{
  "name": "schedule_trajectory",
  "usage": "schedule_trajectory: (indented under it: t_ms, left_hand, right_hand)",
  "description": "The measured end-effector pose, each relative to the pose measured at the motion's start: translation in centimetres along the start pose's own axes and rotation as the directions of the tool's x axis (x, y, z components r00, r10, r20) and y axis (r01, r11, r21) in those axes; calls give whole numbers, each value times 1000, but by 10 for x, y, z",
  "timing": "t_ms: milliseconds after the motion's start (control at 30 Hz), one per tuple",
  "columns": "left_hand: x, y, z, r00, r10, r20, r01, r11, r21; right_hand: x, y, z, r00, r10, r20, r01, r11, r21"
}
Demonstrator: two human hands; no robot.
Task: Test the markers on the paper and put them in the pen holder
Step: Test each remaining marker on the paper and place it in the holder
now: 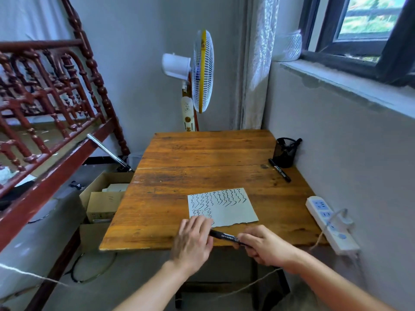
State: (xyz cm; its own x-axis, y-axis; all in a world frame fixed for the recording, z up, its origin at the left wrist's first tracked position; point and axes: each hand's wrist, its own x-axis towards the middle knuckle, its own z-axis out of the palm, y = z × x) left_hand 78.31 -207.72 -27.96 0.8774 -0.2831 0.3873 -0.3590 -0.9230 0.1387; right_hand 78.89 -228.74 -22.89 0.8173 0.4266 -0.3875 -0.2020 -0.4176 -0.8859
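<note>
Marker (226, 237) at table's (202, 153) near edge below paper (226, 209), gripped in right hand (265, 245) fist; left hand (193, 239) fingers pinch its tip end. 1 marker (279, 170) beside holder (284, 151)

Two bare forearms, no sleeves in view. No watch, ring or band on either wrist or finger. Left grip (193, 241) and right grip (266, 245) ungloved, nails short and plain where visible.
</note>
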Motion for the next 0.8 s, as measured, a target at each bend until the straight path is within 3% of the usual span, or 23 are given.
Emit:
schedule_trajectory:
  t_ms: [133, 233, 400, 567, 733, 800]
  left_hand:
    - [-9, 12, -16, 999, 32, 14, -32, 999, -1]
    - [-18, 10, -23, 998, 36, 53, -36, 999, 10]
    - [-24, 10, -32, 974, 31, 223, -30, 1000, -9]
    - [-19, 11, -37, 931, -10, 365, 34, 998, -59]
    - [-10, 2, -31, 872, -47, 487, 130, 982, -139]
    - [-13, -13, -28, 866, -95, 491, 193, 969, -154]
  right_hand:
    - [-15, -11, 17, 997, -33, 67, 37, 997, -61]
    - [-22, -14, 22, 984, -171, 43, 176, 940, -292]
    - [-29, -2, 34, 885, -462, 54, 363, 614, -701]
    - [-32, 6, 33, 791, -607, 82, 382, 384, -840]
    - [-29, 14, 24, 699, -713, 50, 360, 291, -887]
    - [-30, 17, 15, 715, -699, -17, 339, 367, -866]
